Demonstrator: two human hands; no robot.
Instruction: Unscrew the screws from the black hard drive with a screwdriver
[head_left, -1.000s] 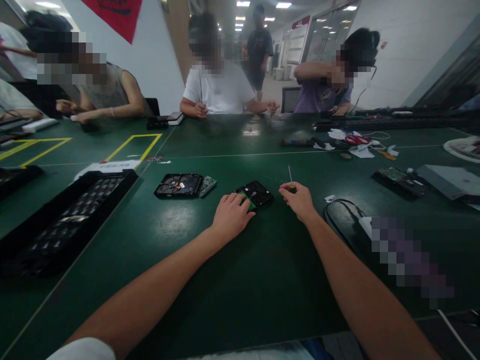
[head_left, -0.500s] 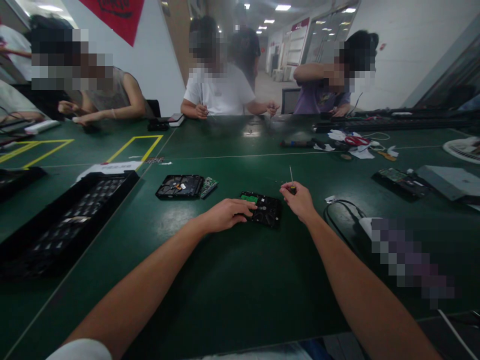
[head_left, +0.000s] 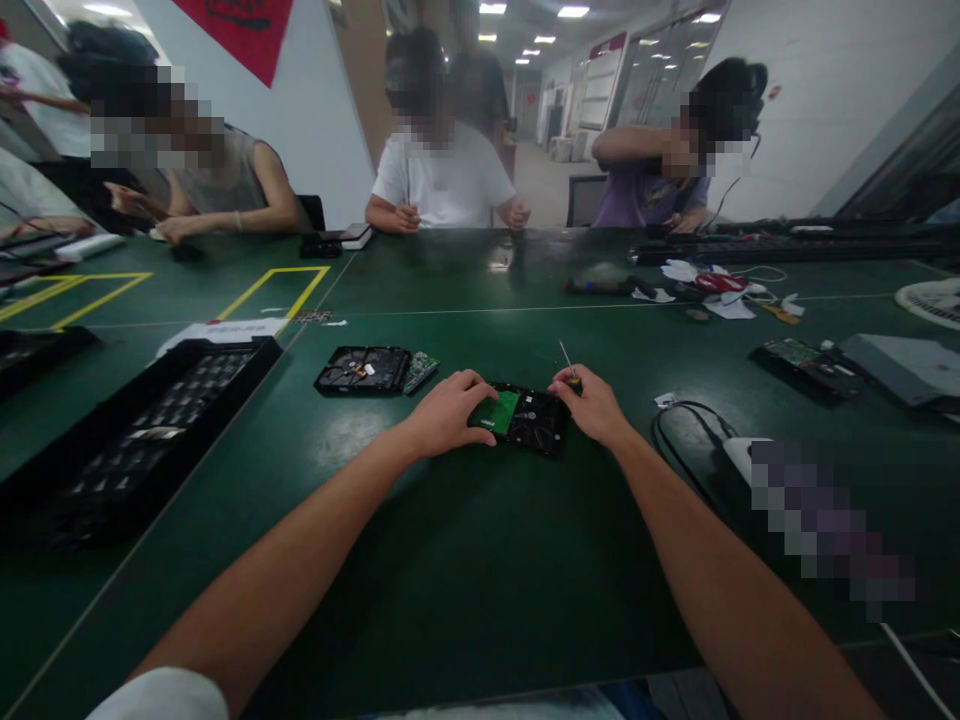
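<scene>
A black hard drive point(head_left: 538, 422) with a green circuit board point(head_left: 501, 412) on its left part lies on the green table point(head_left: 480, 560). My left hand point(head_left: 454, 415) grips the drive's left end, thumb at the near edge and fingers at the far side. My right hand point(head_left: 589, 402) is closed round a small screwdriver point(head_left: 567, 358), its thin shaft pointing up and to the left, beside the drive's right end. Left of my left hand lie another hard drive point(head_left: 364, 370) and a loose circuit board point(head_left: 421, 371).
A long black tray point(head_left: 142, 440) lies at the left. On the right are a cable point(head_left: 675, 450), a third drive point(head_left: 806, 368) and a grey box point(head_left: 900, 368). Several people sit across the table. Papers and a red item point(head_left: 721, 283) lie at the back right.
My left hand has spread from lying over the board to the drive's left end, showing more green board. My right hand has moved slightly left and down to the drive, the screwdriver now tilting left.
</scene>
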